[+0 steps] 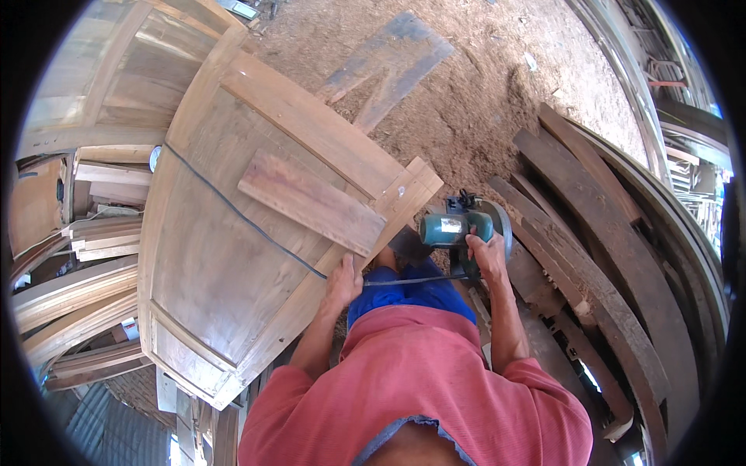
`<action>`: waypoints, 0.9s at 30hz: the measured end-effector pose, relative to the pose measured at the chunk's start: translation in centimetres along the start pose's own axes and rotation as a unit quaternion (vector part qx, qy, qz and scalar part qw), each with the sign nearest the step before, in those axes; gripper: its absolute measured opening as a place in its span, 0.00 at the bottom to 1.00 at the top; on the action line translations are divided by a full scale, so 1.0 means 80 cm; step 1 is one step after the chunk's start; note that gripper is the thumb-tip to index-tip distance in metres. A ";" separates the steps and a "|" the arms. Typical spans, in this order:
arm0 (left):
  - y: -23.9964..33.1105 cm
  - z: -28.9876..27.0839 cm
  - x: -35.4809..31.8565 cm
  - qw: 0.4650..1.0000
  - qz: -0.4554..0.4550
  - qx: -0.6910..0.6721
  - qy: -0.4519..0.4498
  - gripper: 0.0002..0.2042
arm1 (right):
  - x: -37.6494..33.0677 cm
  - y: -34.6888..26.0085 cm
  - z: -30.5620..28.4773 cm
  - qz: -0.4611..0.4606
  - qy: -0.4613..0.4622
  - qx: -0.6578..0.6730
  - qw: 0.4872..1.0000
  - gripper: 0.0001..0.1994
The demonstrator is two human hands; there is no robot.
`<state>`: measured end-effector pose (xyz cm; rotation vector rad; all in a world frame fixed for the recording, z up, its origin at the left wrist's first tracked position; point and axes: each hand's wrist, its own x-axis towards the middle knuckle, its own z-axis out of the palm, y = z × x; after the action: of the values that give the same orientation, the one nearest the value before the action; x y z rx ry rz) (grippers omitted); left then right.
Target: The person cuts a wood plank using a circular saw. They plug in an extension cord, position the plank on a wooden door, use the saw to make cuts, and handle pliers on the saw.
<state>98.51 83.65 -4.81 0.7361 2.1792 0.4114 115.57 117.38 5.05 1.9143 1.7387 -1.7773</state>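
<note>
In my right hand [488, 255] is a green circular saw [454, 230], its handle gripped by closed fingers and its round metal guard on the right side. A dark power cord [241, 213] runs from the saw across to my left hand [343, 283], which is closed around it, and continues over a large wooden door panel [225, 241]. My left hand is at the panel's near right edge. Just beyond that hand, a short reddish-brown board [311, 202] lies loose on the panel. The undersides of my left fingers are hidden.
Long dark timber beams [614, 210] are piled at the right. Stacked planks [85, 287] stand at the left, below another wooden panel [101, 70] at the far left. A dark-stained board [412, 46] lies on ground covered with sawdust [497, 101].
</note>
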 end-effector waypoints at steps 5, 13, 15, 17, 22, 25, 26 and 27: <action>0.043 0.023 0.016 0.996 0.037 -0.061 0.058 0.22 | 0.001 0.018 -0.020 0.009 -0.002 -0.029 1.000 0.09; 0.083 0.048 0.076 0.985 0.150 -0.031 0.076 0.23 | 0.002 0.001 -0.035 -0.048 0.009 -0.039 0.998 0.14; 0.088 0.051 0.074 0.988 0.139 -0.021 0.067 0.23 | 0.002 -0.003 -0.037 -0.059 0.003 -0.018 0.998 0.14; 0.092 0.051 0.067 0.990 0.134 -0.031 0.040 0.24 | 0.001 -0.009 -0.039 -0.068 -0.004 -0.010 0.998 0.15; 0.091 0.036 0.060 0.991 0.133 0.014 -0.008 0.29 | 0.007 -0.007 -0.038 -0.084 -0.013 -0.008 0.996 0.15; 0.098 0.010 0.046 0.992 0.053 0.032 -0.108 0.31 | 0.005 -0.005 -0.040 -0.079 -0.016 0.001 0.997 0.14; 0.099 -0.002 0.040 0.985 0.000 0.046 -0.163 0.32 | 0.005 -0.006 -0.039 -0.075 -0.017 0.006 0.997 0.14; 0.089 -0.001 0.030 0.985 -0.001 0.049 -0.164 0.32 | 0.005 -0.004 -0.038 -0.073 -0.018 0.008 0.997 0.14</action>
<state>99.84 90.70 -2.51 0.7940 1.8980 0.1671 117.32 119.66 6.08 1.7909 1.9031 -1.8652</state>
